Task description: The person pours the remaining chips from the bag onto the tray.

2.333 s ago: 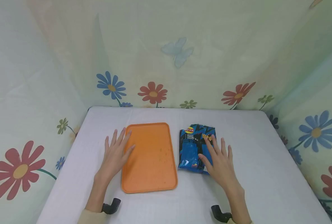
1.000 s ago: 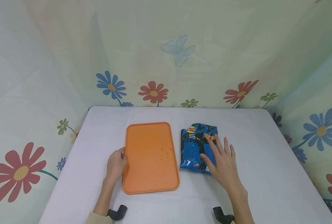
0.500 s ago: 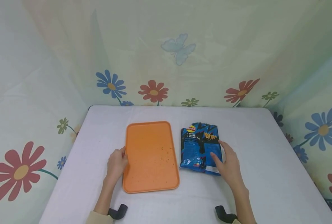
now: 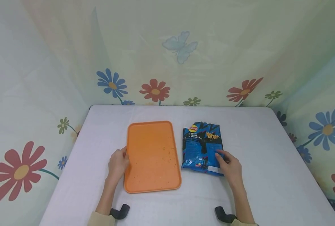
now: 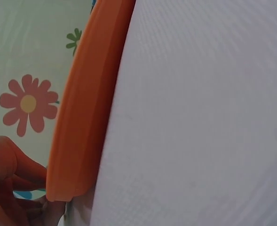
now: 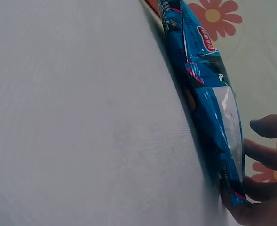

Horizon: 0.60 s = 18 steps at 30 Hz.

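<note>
Left hand (image 4: 117, 165) grips the near left edge of the orange tray (image 4: 151, 155), right hand (image 4: 230, 166) pinches the near right corner of the blue chip bag (image 4: 202, 146), both items lying flat, side by side, on the white table (image 4: 257, 150) before a flowered curtain (image 4: 167, 53).

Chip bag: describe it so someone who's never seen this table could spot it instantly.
On the white table, look right of the orange tray. The chip bag lies flat there, its near right corner under the right hand. It is the only glossy blue and black packet, with a red and yellow logo.
</note>
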Each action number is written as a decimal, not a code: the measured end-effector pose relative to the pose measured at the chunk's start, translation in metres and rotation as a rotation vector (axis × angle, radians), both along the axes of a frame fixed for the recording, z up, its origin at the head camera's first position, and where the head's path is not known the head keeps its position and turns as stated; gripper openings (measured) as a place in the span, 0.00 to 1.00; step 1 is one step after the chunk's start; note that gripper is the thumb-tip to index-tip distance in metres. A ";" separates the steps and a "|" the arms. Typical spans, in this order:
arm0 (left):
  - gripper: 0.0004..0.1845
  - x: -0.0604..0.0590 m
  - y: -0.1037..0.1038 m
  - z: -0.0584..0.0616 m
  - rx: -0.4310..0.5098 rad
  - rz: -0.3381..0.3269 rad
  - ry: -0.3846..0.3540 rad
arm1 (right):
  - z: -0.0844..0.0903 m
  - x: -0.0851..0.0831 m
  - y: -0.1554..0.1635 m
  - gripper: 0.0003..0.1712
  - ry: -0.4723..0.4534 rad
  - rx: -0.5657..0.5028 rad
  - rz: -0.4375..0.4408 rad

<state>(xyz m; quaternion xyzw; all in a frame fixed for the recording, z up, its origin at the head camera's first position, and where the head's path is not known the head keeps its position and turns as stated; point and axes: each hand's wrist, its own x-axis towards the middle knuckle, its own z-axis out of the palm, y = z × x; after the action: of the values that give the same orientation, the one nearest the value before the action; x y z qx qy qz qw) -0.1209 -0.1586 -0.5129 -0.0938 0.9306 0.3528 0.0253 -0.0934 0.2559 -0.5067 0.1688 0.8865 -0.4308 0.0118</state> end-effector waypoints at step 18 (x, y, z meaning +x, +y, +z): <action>0.25 -0.001 -0.001 0.003 0.023 0.000 -0.036 | -0.006 0.006 0.002 0.41 0.006 -0.092 0.051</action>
<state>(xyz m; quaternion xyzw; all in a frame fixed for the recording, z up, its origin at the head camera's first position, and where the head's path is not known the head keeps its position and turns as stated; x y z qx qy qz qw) -0.1220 -0.1595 -0.5103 -0.0998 0.9259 0.3617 0.0434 -0.0872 0.2574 -0.5128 0.1439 0.8697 -0.4713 0.0277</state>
